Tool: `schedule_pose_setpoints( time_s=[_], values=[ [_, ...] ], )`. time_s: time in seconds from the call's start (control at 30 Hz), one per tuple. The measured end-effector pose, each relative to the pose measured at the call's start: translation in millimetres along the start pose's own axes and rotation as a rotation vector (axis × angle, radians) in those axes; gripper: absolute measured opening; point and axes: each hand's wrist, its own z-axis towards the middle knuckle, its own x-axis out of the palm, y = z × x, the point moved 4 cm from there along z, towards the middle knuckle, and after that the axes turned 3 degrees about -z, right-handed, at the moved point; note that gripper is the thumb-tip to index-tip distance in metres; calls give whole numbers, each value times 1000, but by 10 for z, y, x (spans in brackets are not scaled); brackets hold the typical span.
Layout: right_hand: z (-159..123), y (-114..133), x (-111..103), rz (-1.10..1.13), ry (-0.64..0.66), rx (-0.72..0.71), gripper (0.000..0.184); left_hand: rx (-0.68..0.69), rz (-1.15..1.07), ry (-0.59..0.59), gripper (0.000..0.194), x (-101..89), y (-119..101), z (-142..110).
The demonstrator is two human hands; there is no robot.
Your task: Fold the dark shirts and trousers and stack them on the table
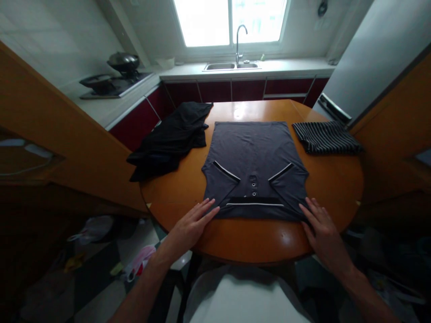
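A dark grey polo shirt [251, 148] lies flat before me, its collar toward me and its hem toward the window. Both short sleeves, edged in black and white, are folded inward over the front beside the button placket. My left hand [194, 220] rests at the shirt's near left corner, fingers stretched out and touching the cloth's edge. At the near right corner my right hand [320, 224] lies with fingers extended, the fingertips at the fabric. Neither hand grips anything.
The shirt is on an oval wooden table [249, 242]. Black clothes [175, 134] are heaped at the left, and a folded black-and-white striped garment [326, 137] sits at the right. Beyond are a counter with a sink [232, 66], a stove [117, 85] and a fridge [380, 58].
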Motion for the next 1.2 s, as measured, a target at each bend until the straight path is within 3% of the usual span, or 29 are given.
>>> schedule_pose_setpoints(
  time_s=[0.1, 0.2, 0.37, 0.57, 0.9, 1.2],
  values=[
    [34, -27, -37, 12, 50, -121, 69, 87, 27, 110, 72, -29, 21, 101],
    [28, -93, -71, 5, 92, -190, 70, 140, 28, 135, 65, -2, 113, 130],
    [-41, -185, -175, 46, 60, -208, 64, 206, 30, 82, 55, -20, 290, 71],
    [-37, -165, -267, 129, 5, -325, 47, 255, 20, -53, 42, -55, 338, 80],
    [7, -345, -208, 57, 42, -251, 40, 209, -75, -192, 31, -45, 349, 78],
    [-48, -413, -172, 135, -26, -206, 28, 187, -101, -266, 25, -62, 308, 21]
  ],
)
